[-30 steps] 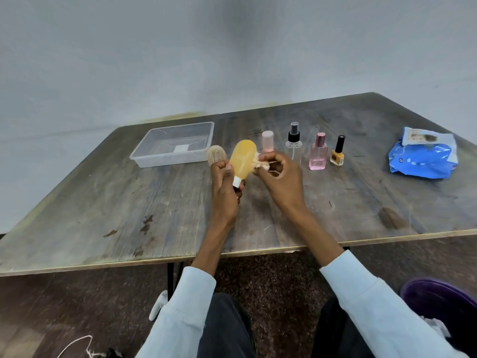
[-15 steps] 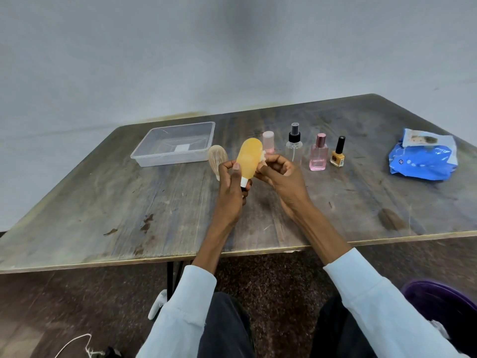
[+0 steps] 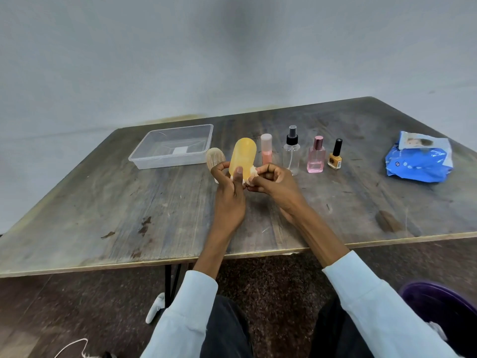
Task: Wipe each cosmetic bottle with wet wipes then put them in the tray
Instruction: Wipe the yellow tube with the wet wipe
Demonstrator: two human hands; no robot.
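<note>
1. No brand or writing can be read anywhere; the label on the wipes pack is too blurred to make out.
2. At the far left of the desk (image 3: 103, 202) lies a clear plastic tray (image 3: 172, 148), with only a pale rectangle showing on its floor.
3. Just right of the tray stands a beige bottle (image 3: 215, 157), partly hidden behind the left hand.
4. The left hand (image 3: 229, 192) grips the yellow bottle (image 3: 242, 156) at its lower end, thumb pressed on the front, and holds it upright above the desk.
5. The right hand (image 3: 273, 182) has its fingers curled round a crumpled white wipe (image 3: 253, 173), which touches the lower right side of the yellow bottle.
6. Behind the hands a row stands on the desk: a pink tube bottle (image 3: 266, 149), a clear spray bottle (image 3: 291, 151) with a black top, a pink perfume bottle (image 3: 316, 156) and a small yellow nail polish (image 3: 335, 157) with a black cap.
7. Well apart to the right lies a blue wet wipes pack (image 3: 419, 161).
8. Below the desk edge, at the lower right, shows a purple bin (image 3: 438, 303).
</note>
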